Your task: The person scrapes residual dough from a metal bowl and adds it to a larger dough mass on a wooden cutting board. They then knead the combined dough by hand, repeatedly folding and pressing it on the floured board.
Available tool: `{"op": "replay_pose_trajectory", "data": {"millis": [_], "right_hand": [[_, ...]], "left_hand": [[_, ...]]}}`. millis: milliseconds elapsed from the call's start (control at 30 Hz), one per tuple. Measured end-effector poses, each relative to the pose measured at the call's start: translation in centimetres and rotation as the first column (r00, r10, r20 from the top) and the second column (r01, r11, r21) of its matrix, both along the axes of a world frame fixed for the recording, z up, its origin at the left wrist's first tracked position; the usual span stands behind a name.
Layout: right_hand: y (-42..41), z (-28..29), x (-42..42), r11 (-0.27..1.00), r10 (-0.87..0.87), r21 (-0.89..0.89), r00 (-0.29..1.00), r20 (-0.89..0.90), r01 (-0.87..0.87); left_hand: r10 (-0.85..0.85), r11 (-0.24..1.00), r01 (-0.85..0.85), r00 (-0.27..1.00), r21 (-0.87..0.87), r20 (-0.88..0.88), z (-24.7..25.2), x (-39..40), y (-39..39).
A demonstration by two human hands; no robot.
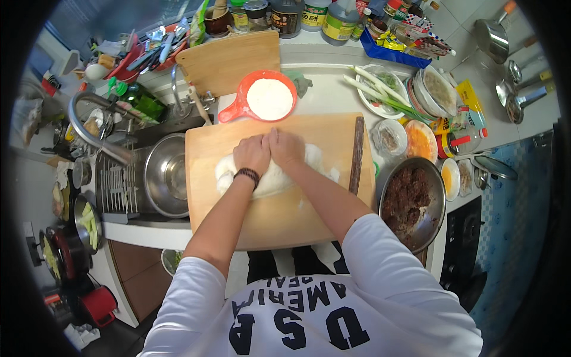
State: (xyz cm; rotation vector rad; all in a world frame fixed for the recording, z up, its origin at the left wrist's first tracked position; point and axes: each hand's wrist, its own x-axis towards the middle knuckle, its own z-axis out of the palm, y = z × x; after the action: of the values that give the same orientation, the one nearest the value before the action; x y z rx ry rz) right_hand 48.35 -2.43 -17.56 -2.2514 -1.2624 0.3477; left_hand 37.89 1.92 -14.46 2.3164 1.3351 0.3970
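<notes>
A large piece of white dough (276, 180) lies across the wooden board (267, 227). My left hand (252, 154) and my right hand (286, 147) press side by side on its far edge, thumbs and fingertips close together; their undersides are hidden. A bracelet circles my left wrist. To the right on the board lies a dark wooden rolling pin (356, 156), apart from the dough. Beyond the board's far edge stands a red scoop (232, 110) holding white flour (269, 99).
A steel bowl of dark minced filling (408, 196) stands close at the right, near the stove (457, 241). Left is the sink with a steel basin (165, 176) and a faucet (96, 138). A plate with scallions (386, 91) and several bottles stand at the back.
</notes>
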Motion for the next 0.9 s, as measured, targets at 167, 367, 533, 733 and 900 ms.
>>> {"op": "replay_pose_trajectory", "data": {"millis": [167, 367, 533, 733, 900], "right_hand": [[-7.4, 3.4, -0.6, 0.91, 0.221, 0.353, 0.975, 0.034, -0.218], [-15.8, 4.7, -2.1, 0.859, 0.167, 0.481, 0.984, 0.06, -0.176], [-16.8, 1.2, -0.9, 0.84, 0.062, 0.534, 0.995, 0.079, -0.095], [-13.8, 0.1, 2.6, 0.947, 0.095, 0.304, 0.993, 0.063, -0.11], [-10.2, -0.2, 4.3, 0.973, 0.01, 0.232, 1.0, 0.017, -0.014]], "left_hand": [[-0.167, 0.986, 0.167, 0.986, 0.014, 0.01, 4.5, -2.8, -3.7], [-0.206, 0.883, 0.163, 0.977, 0.44, 0.05, 3.0, -4.4, -15.0], [-0.27, 0.86, 0.263, 0.962, 0.437, -0.048, 0.3, -3.3, -16.3], [-0.27, 0.91, 0.265, 0.962, 0.317, -0.03, -0.6, 0.6, -12.5], [-0.207, 0.964, 0.224, 0.97, 0.14, -0.123, 0.3, 3.8, -8.3]]}}
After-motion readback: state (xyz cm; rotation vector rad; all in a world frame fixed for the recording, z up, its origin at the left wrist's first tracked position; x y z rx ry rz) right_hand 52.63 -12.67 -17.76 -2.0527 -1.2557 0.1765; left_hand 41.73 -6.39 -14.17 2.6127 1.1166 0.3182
